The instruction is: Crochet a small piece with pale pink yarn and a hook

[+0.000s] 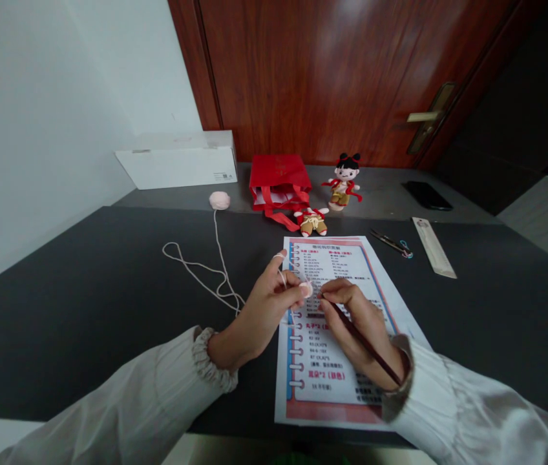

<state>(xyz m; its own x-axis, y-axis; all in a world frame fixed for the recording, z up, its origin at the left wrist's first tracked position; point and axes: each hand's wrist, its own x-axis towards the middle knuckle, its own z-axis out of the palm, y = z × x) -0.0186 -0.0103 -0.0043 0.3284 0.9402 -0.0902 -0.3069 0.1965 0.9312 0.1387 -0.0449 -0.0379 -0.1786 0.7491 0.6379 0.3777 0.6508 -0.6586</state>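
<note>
Between the thumb and fingers of my left hand (pixel 270 300) is a small pale pink crochet piece (pixel 306 289). Yarn loops over my raised index finger, and a loose strand (pixel 223 284) trails left across the table to a pink yarn ball (pixel 219 200). My right hand (pixel 358 323) grips a crochet hook with a dark brown handle (pixel 364 339), its tip end close to the crochet piece. Whether the hook sits in a stitch is too small to tell. Beneath both hands lies a printed pattern sheet (pixel 327 407).
Behind the sheet are a headless doll body (pixel 313 223), a red gift bag (pixel 278 174) and a finished crochet doll (pixel 344 184). A white box (pixel 181 161) stands at back left. To the right lie small scissors (pixel 390 242), a slim white packet (pixel 433 248) and a black phone (pixel 428 195).
</note>
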